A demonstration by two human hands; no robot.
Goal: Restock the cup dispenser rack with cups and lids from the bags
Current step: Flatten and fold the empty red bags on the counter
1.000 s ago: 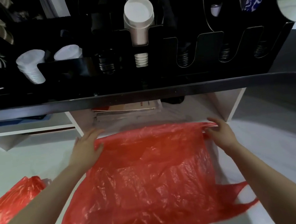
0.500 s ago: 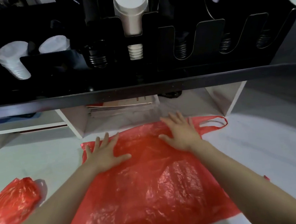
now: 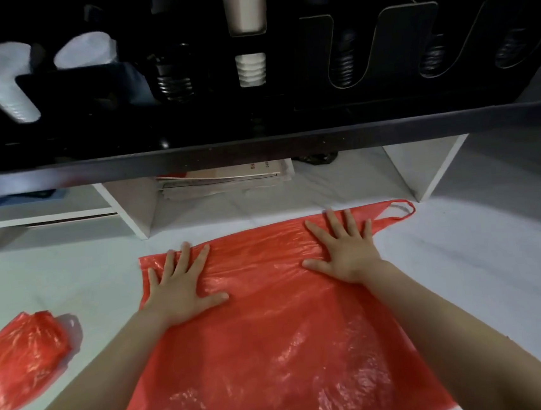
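A flat red plastic bag [image 3: 267, 324] lies spread on the white surface in front of me. My left hand [image 3: 181, 283] presses its upper left part with fingers straight and spread. My right hand [image 3: 344, 250] presses the upper right part the same way, near the bag's handle loop [image 3: 402, 210]. Above stands the black cup dispenser rack [image 3: 286, 110]. White cup stacks [image 3: 3, 82] sit in its left slots, and one white cup stack [image 3: 245, 5] shows in the middle slot. Several slots to the right look dark.
A second, bunched red bag [image 3: 19, 358] lies at the left edge. Under the rack's black shelf edge, white shelf dividers [image 3: 131, 211] frame a cubby holding flat papers [image 3: 227, 179]. Bare white surface [image 3: 481, 250] extends to the right.
I laid the bag's top edge down and now press it flat with both palms. My hands slid apart, the right one moving toward the handle. The view tilted down.
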